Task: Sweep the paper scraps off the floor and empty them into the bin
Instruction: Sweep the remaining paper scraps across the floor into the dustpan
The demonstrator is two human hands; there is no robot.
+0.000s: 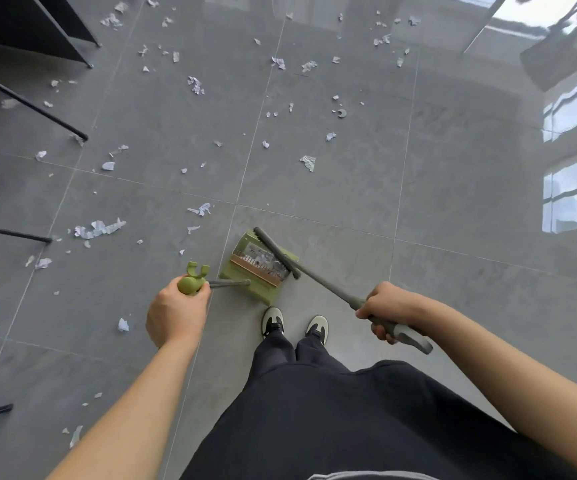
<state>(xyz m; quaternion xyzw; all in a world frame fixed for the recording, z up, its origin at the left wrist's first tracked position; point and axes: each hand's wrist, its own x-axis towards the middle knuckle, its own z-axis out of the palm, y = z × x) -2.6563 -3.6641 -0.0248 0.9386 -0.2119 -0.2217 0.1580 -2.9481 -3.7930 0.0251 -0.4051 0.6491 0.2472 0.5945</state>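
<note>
Green dustpan (257, 271): one, olive plastic, standing on the floor just ahead of the two shoes; its tray holds a small heap of white scraps behind a comb-like row of teeth.
Dustpan handle (193, 280): one, a thin grey rod capped by a green knob with a forked clip, leaning left from the dustpan.
Broom (318, 275): one, grey; its head lies across the dustpan's top edge, and the long handle slants back and right from the dustpan.
Left hand (176, 311): fingers curled round the green knob, gripping it, left of the dustpan.
Right hand (389, 308): closed round the broom handle near its pale end grip, right of the dustpan.
Paper scraps (98, 228): too many to count, dozens at least; white, torn and crumpled, from tiny flecks to palm-like wads, scattered over the floor beyond and left of the dustpan, few to its right.
Floor (349, 174): large glossy grey tiles with pale grout lines; window reflections shine far right of the dustpan.
Shoes (273, 320): two, pale with dark panels, just behind the dustpan.
Trousers (314, 410): dark, one pair.
Furniture legs (31, 102): several thin black ones, far left of the dustpan.
</note>
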